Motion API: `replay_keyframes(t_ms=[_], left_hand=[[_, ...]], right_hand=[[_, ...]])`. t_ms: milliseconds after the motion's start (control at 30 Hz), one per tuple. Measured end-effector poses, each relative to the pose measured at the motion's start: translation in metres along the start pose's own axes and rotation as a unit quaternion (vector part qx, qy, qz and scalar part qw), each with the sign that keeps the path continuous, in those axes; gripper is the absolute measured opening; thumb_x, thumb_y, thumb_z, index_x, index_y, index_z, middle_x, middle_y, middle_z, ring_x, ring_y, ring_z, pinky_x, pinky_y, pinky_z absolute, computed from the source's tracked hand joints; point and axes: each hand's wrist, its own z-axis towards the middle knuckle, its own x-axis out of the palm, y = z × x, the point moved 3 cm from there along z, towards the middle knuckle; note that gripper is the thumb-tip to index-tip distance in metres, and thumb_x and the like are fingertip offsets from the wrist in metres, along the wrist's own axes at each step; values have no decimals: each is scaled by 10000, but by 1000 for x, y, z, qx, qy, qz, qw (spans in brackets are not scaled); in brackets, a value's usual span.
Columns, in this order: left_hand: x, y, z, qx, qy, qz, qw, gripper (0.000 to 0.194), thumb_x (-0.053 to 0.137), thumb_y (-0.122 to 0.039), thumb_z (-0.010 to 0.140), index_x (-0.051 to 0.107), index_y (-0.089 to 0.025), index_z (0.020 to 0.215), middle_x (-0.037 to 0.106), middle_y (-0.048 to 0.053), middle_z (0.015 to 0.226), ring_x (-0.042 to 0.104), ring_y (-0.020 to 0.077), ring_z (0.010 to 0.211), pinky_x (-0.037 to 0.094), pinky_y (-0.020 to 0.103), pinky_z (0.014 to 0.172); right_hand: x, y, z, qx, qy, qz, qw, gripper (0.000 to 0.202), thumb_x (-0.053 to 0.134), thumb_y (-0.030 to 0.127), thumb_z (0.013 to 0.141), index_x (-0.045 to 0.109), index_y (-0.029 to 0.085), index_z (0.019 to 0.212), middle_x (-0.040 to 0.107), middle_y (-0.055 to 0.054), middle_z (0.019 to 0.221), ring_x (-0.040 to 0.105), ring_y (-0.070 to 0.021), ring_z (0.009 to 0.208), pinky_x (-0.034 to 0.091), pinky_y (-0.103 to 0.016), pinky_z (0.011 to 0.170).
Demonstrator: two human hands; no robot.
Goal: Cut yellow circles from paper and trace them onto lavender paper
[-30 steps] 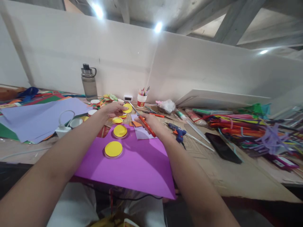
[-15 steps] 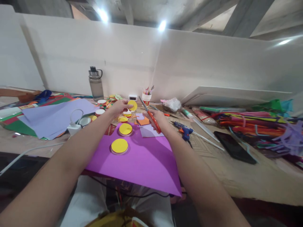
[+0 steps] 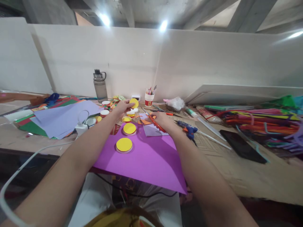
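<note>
Between the fingers of my left hand [image 3: 123, 107] is a yellow paper circle [image 3: 134, 103], raised above the table. My right hand [image 3: 160, 119] is closed around orange-handled scissors [image 3: 156, 123], lowered over the lilac paper [image 3: 151, 130] and the orange paper scraps [image 3: 144, 119]. Beneath my arms lies a large purple sheet [image 3: 146, 160]. Two yellow-topped round lids rest on it, a nearer lid [image 3: 124, 144] and a farther lid [image 3: 129, 128]. Smaller yellow and white lids [image 3: 127, 119] stand just past the sheet's far edge.
A water bottle [image 3: 100, 86] and a paper cup of pencils [image 3: 149, 99] stand by the wall. To the right lie a blue glue gun [image 3: 190, 131], a black phone [image 3: 241, 146] and heaped pipe cleaners [image 3: 251, 121]. Coloured sheets [image 3: 63, 118] and a white plug [image 3: 81, 128] are at left.
The scissors have come down from a raised, upward-pointing position to low over the lilac paper. My left hand still holds the yellow circle. The whole view has shifted slightly.
</note>
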Motion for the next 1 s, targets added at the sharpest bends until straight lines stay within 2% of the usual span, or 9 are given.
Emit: replay_keyframes(t_ms=[200,267,367,433,567,667,800,900,1000], left_hand=[[4,-18,-9,113,-33,108,987,220,730,-267,703,625,-140,848,675,8,689,580,82,526,339,180,472],[7,-21,-12,126,-35,134,982,192,710,-260,721,623,-139,842,650,-5,626,561,79,502,349,184,483],[9,-21,-13,108,-37,130,985,205,723,-275,708,619,-134,814,606,-14,541,530,74,474,343,183,485],[9,-19,-13,86,-28,108,990,235,746,-290,681,619,-133,803,596,-18,543,513,66,461,349,185,486],[12,-16,-12,48,46,60,996,270,784,-270,619,621,-136,789,609,-16,657,490,47,461,368,195,482],[17,-19,-14,32,85,46,995,265,787,-233,603,626,-136,789,584,-23,657,440,33,448,312,191,436],[25,-28,-18,16,127,40,991,263,793,-197,590,646,-132,799,562,-30,649,423,26,466,296,176,429],[28,-34,-21,0,148,34,988,300,804,-177,573,680,-119,839,586,-15,681,428,23,485,287,165,426],[26,-35,-21,-17,167,33,985,332,809,-169,571,705,-105,880,598,0,681,422,21,483,270,163,419]], right_hand=[[-7,0,-2,3,36,-99,994,445,571,607,820,714,193,895,720,-103,880,654,-190,737,413,-244,589],[-9,2,-5,1,60,-123,991,460,554,623,821,714,196,882,719,-103,879,654,-189,731,414,-248,599],[-12,6,-10,-5,78,-132,988,474,549,632,817,717,193,874,715,-104,836,654,-200,710,429,-264,616],[-15,10,-11,-9,38,-110,993,427,567,584,826,716,188,880,713,-107,838,658,-216,742,447,-280,648],[-25,13,-8,-53,-106,38,992,364,565,475,860,663,183,1055,704,-94,958,649,-211,870,473,-293,752],[-28,12,-5,-95,-133,102,981,437,538,494,873,571,178,1173,680,-77,963,623,-187,836,479,-287,736],[-27,9,-4,-106,-107,84,985,463,526,516,875,545,179,1193,658,-80,980,593,-175,802,471,-283,716],[-22,6,-5,-102,-55,73,991,461,528,535,873,584,207,1192,660,-75,1006,590,-176,818,461,-296,756],[-17,6,-7,-98,-15,91,991,469,511,576,872,614,215,1153,653,-47,927,583,-154,757,458,-280,717]])
